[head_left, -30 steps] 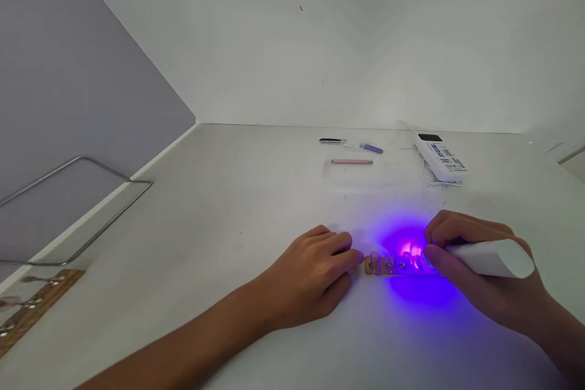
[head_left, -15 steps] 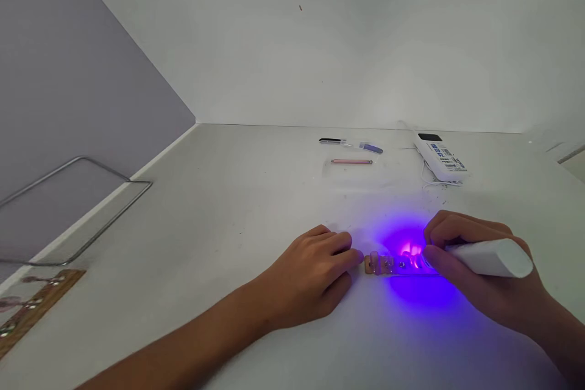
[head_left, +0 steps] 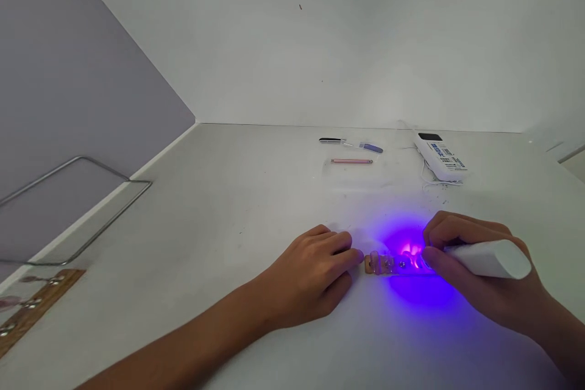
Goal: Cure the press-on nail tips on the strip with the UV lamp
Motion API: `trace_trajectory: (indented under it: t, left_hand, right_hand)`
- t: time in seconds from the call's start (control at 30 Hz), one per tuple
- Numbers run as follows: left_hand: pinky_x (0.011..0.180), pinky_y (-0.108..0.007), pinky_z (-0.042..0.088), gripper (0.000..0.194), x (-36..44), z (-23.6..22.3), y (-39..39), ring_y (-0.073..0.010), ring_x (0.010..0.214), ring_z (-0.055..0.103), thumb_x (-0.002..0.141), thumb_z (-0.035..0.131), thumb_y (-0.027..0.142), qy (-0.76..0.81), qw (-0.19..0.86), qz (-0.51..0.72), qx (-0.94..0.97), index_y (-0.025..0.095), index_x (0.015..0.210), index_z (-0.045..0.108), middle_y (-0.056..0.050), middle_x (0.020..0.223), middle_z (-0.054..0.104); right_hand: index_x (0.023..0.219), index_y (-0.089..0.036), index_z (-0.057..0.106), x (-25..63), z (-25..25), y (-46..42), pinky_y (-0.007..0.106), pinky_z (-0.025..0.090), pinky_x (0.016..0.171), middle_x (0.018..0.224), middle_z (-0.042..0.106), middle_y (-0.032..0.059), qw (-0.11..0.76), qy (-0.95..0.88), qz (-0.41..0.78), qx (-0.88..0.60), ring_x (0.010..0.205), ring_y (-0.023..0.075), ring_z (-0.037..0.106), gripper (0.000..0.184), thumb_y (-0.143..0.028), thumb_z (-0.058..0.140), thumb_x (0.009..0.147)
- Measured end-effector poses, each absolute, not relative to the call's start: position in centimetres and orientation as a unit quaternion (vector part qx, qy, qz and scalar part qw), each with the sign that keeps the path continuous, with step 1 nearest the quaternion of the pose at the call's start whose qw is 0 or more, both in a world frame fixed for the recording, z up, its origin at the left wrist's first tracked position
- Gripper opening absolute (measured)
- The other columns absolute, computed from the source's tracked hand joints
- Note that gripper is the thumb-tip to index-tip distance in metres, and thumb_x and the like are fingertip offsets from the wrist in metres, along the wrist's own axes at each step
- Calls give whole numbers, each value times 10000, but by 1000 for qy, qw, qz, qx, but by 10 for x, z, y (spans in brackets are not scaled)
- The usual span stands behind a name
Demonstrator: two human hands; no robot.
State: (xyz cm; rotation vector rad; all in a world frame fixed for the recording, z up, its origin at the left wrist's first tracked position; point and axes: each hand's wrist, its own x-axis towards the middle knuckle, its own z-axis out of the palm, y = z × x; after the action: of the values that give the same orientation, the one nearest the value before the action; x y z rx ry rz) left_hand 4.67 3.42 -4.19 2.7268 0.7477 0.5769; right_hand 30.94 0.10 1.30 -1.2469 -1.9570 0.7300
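Note:
My right hand point(head_left: 479, 262) is wrapped round a white handheld UV nail lamp point(head_left: 489, 258). Violet light from the lamp's front end falls on a narrow wooden nail tip stand point(head_left: 368, 265) lying on the white table. Clear, pinkish false nails point(head_left: 375, 262) and small metal studs point(head_left: 402, 264) line the stand; the glow and my right fingers hide its right part. At the other end, my left hand point(head_left: 315, 274) rests with curled fingers, the index fingertip pressed against the stand's left tip.
Behind the hands lie a pink pen point(head_left: 351, 161), a black-capped tool point(head_left: 329, 140), a purple file-like piece point(head_left: 372, 148) and a white device point(head_left: 442, 158) with a cord. On the left are a bent metal wire frame point(head_left: 109, 224) and another wooden stand point(head_left: 46, 311) with nails.
Almost nothing differs. My right hand and the lamp have shifted very slightly left; the light still falls on the same part of the stand.

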Motion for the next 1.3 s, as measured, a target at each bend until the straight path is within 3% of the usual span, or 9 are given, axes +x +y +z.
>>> trace_trajectory:
  t: [1.3]
  left_hand:
    - [662,-305,390,303,48,-48,33,-149,591,392,894,376,67,266,136,214,930,177,973,648,9,732,482]
  right_hand:
    - [768,-235,584,311,12,1,285,424,540,680,598,-13,341,-754,299,-475,584,140,544,214,-229,599,982]
